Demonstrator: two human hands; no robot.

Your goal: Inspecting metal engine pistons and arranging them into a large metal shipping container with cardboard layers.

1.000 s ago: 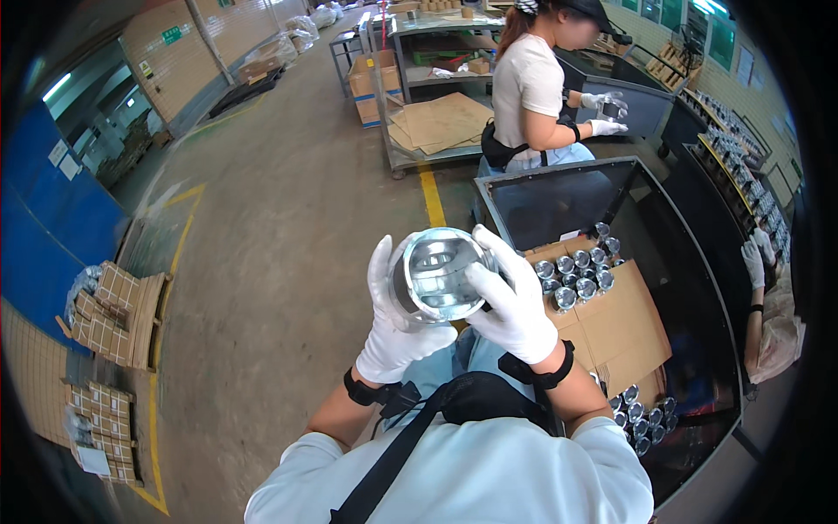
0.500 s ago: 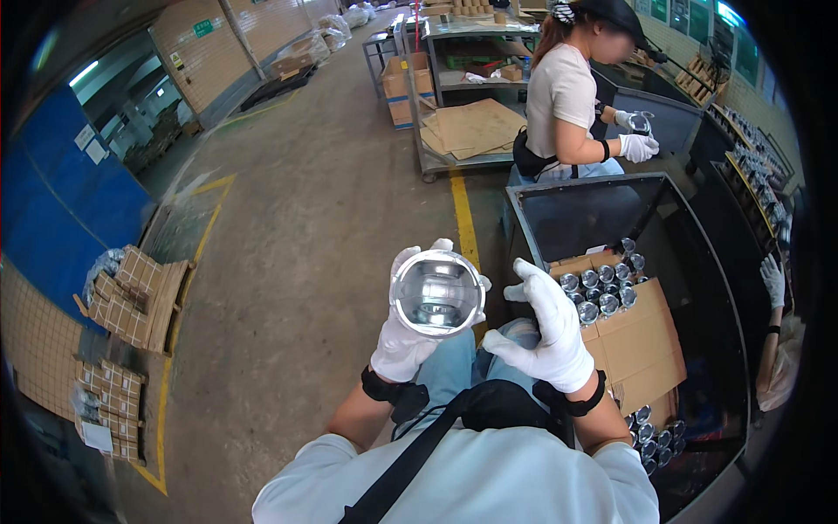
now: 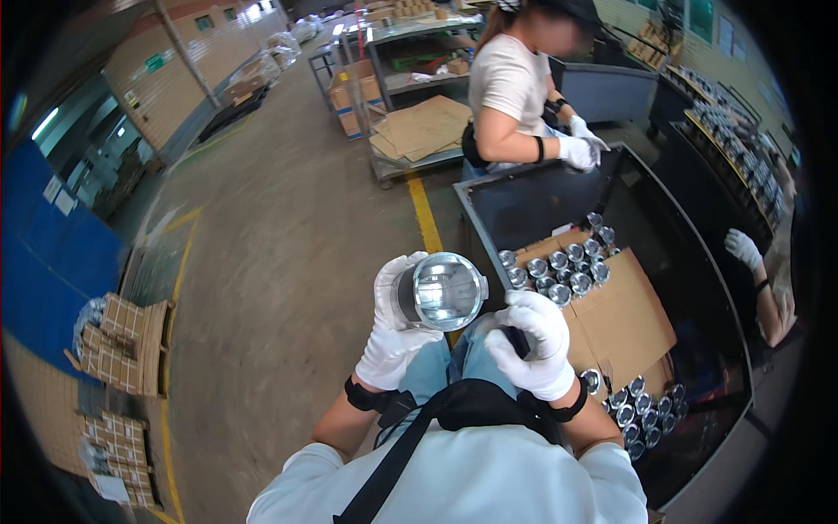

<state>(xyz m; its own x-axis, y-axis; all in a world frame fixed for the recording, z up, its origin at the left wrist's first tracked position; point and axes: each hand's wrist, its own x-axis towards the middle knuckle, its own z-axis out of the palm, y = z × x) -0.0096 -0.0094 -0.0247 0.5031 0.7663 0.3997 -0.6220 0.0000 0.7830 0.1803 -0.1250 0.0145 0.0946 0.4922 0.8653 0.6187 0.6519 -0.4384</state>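
Note:
A shiny, cylindrical metal piston [image 3: 448,293] is in my white-gloved left hand [image 3: 391,336], its round, hollowed face turned up and to the right. The fingers and thumb wrap around its left side. Just right of the piston, my right hand [image 3: 538,349], also gloved in white, hovers with nothing in it. Its fingers are bent, and a gap parts them from the thumb. Beside my right hand stands a dark metal bin [image 3: 611,157]. More pistons [image 3: 566,271] like this one lie in it in groups, around a cardboard sheet [image 3: 630,310].
A co-worker [image 3: 511,96] in white gloves stands beyond the bin. Another person's gloved hand [image 3: 744,249] shows at far right, near a rack of pistons [image 3: 733,148]. A shelf cart [image 3: 419,127] carries flat cardboard. Strapped boxes [image 3: 122,345] sit on pallets at left.
My left hand has tilted the piston, so its side wall shows more. My right hand has moved down and left, its fingers more bent. The view has swung right.

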